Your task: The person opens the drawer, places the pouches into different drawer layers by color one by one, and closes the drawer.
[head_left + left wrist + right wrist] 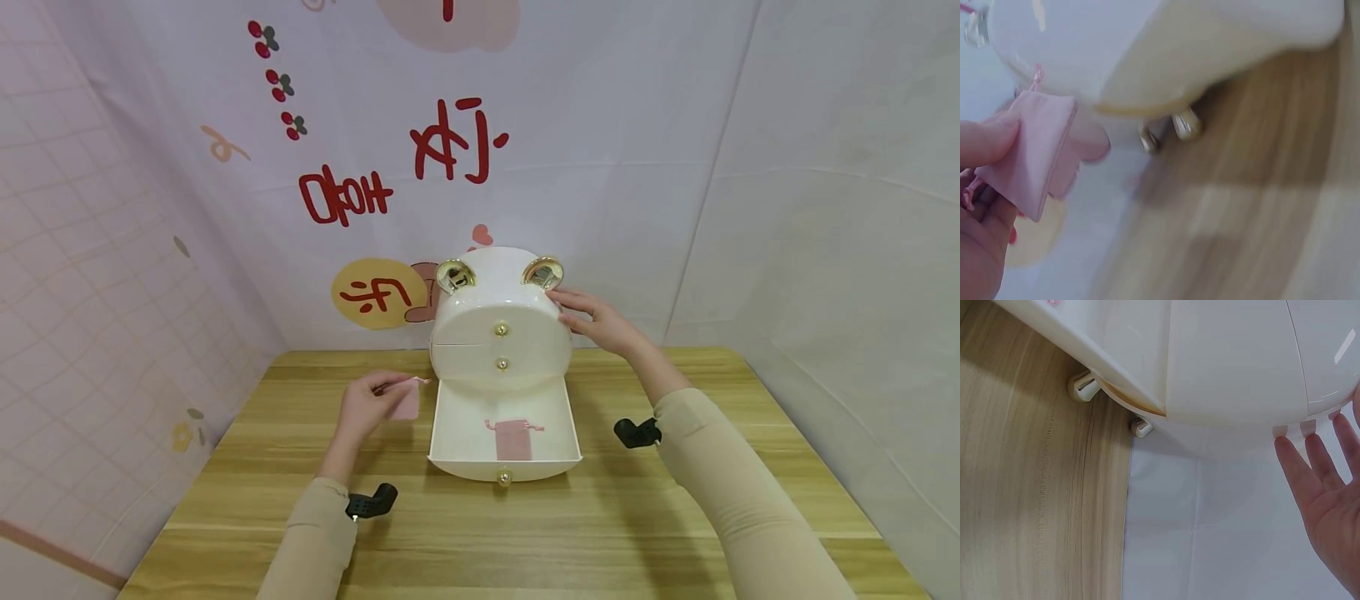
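A white storage box [480,362] with gold ears and round gold knobs stands at the back of the table. Its bottom drawer [461,425] is pulled out, and a pink drawstring pouch [513,440] lies inside near the front. Left of the drawer, my left hand [365,406] pinches another pink drawstring pouch [1038,144] between thumb and fingers, above the table. My right hand [603,325] touches the box's upper right side with its fingertips; in the right wrist view the fingers [1300,472] are nearly straight against the white shell.
The wooden table [247,467] runs back to a printed cloth wall [615,208] with red characters and cherries. Short gold feet [1085,387] lift the box off the tabletop. A black wrist camera [372,502] sits on the left sleeve, and another black camera [637,433] on the right.
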A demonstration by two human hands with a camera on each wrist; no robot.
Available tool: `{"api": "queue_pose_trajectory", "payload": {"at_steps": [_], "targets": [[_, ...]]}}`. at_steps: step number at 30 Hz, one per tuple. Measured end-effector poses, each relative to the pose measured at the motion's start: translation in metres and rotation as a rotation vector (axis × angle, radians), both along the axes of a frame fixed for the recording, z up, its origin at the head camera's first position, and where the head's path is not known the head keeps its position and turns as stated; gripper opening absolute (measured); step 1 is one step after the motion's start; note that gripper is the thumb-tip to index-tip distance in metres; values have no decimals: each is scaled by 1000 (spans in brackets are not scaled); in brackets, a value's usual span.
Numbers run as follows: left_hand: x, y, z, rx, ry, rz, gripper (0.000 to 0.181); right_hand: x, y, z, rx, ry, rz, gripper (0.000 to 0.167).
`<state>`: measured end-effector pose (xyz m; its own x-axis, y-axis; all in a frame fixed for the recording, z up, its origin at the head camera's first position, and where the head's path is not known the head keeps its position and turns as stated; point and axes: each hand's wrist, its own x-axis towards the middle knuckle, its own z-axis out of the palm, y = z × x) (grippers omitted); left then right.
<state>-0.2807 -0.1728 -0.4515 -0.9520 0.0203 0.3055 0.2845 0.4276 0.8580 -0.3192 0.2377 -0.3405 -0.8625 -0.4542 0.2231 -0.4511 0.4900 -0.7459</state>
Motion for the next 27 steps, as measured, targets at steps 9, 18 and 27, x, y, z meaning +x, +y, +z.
{"api": "queue_pose_trajectory", "payload": {"at_steps": [9,18,27], "targets": [[7,22,28,84,66,-70,17,-21,11,-22,-2,30,-2,49],[14,38,42,95,101,-107,17,-21,12,-22,7,35,6,50],[19,57,43,50,186,-162,14,-20,12,-22,-7,5,3,50]]}}
